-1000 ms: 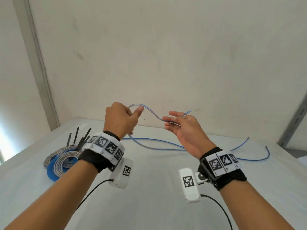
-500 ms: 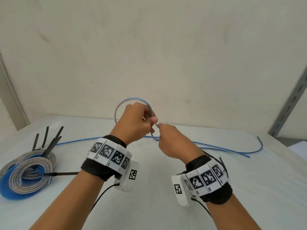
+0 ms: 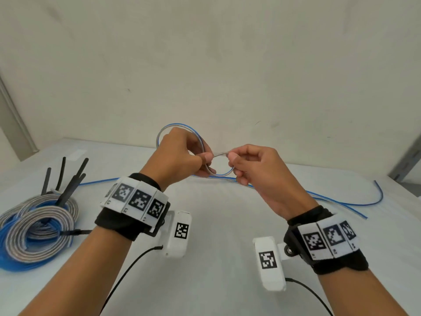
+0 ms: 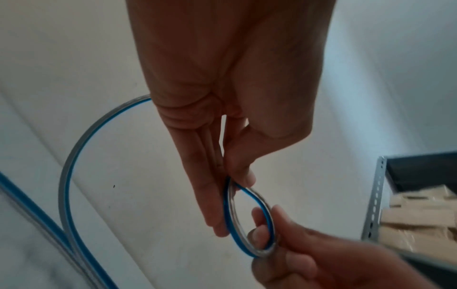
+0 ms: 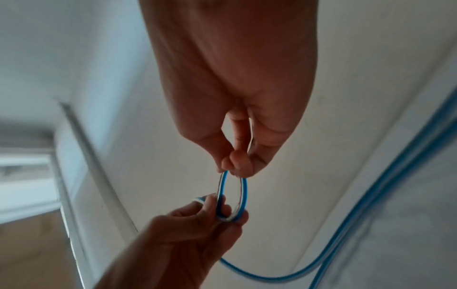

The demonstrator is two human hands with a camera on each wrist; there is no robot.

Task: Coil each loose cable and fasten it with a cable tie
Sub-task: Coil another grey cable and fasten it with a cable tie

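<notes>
Both hands pinch the blue-and-silver cable [image 3: 219, 175] at frame centre — left hand [image 3: 180, 156] pinning the first loops, right hand [image 3: 252, 167] feeding another turn; its slack trails along the counter [image 3: 216, 224] rightward.

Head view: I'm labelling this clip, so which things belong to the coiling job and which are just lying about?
In the job:
- blue-and-grey cable
- left hand
- right hand
- tied coils
- black cable ties

Lying about:
- metal rack
- table
</notes>
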